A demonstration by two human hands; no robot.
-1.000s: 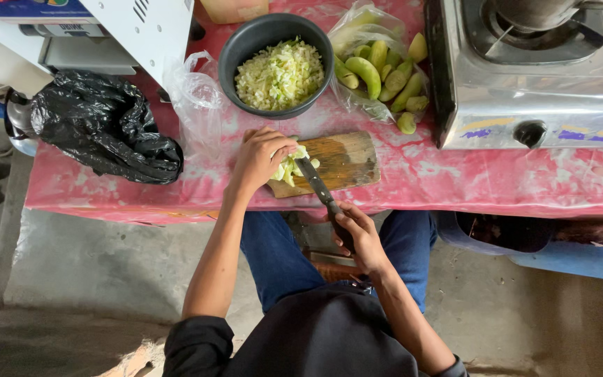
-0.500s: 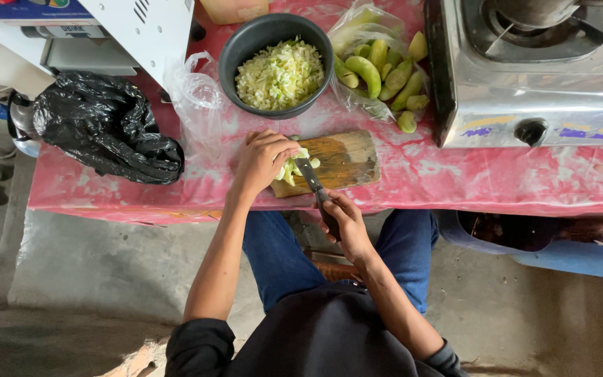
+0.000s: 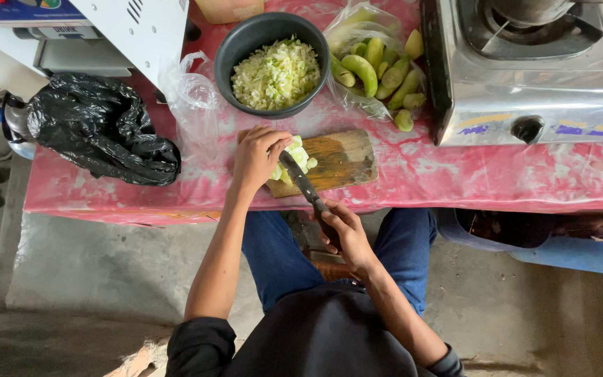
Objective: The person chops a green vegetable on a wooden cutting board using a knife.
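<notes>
Left hand (image 3: 258, 157) clamps cabbage (image 3: 296, 155) on chopping board (image 3: 336, 162); right hand (image 3: 340, 230) grips knife (image 3: 301, 180). Best: knuckles forward, fingertips tucked, thin even slices.

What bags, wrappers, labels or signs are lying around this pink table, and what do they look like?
Crumpled black plastic bag: far left of the table, glossy.
Empty clear plastic bag: left of the dark bowl, see-through, upright.
Clear plastic bag of green bananas: between bowl and steel stove, open.
Coloured stickers: yellow and purple strips on the stove's front, either side of its knob.
Blue label strip: top left, on the white machine.
</notes>
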